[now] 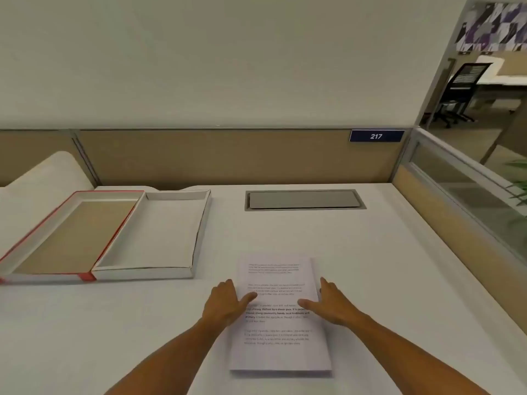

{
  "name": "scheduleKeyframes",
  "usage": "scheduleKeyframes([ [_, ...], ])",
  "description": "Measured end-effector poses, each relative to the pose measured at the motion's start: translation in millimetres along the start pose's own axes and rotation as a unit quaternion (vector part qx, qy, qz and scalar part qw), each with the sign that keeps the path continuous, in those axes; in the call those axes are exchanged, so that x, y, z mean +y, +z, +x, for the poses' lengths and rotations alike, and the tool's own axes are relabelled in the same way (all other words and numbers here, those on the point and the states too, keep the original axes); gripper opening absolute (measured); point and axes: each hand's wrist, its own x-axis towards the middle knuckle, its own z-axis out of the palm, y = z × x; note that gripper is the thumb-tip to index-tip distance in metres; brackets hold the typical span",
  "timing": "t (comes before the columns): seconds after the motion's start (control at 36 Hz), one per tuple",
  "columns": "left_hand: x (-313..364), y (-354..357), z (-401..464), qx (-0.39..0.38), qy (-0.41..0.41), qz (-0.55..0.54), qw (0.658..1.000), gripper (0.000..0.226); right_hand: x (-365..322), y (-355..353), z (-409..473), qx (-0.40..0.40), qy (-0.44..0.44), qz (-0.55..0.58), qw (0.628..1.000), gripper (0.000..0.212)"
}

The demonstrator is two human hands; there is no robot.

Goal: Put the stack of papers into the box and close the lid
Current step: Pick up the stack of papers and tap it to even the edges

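Observation:
A stack of printed white papers lies flat on the white desk near the front. My left hand rests at its left edge, thumb lying on the top sheet, fingers spread. My right hand sits at the right edge, thumb also on the top sheet. Neither hand has lifted the stack. To the left stands an open shallow white box, empty inside. Its lid, red outside and brown inside, lies open and flat beside the box on the left.
A grey cable hatch is set into the desk at the back. A tan partition with a blue sign reading 217 closes the rear. A glass panel borders the right side; a white cushion sits far left.

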Motion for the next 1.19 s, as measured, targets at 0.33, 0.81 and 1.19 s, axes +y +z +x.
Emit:
scheduleKeyframes([
  [0.33,27.0,19.6,-7.8,0.009,-0.093,-0.117,0.989,0.083,-6.3,22.7,-0.3,-0.020,0.080,0.089,0.993,0.059],
  [0.81,48.3,15.3,30.6,-0.070,-0.308,-0.251,0.915,0.065,-8.8,33.5,6.2,0.019,0.091,0.007,0.996,0.062],
  [1.19,25.2,8.6,49.3,-0.164,-0.248,-0.407,0.863,0.076,-5.5,33.8,6.7,0.024,0.085,0.020,0.996,0.071],
])
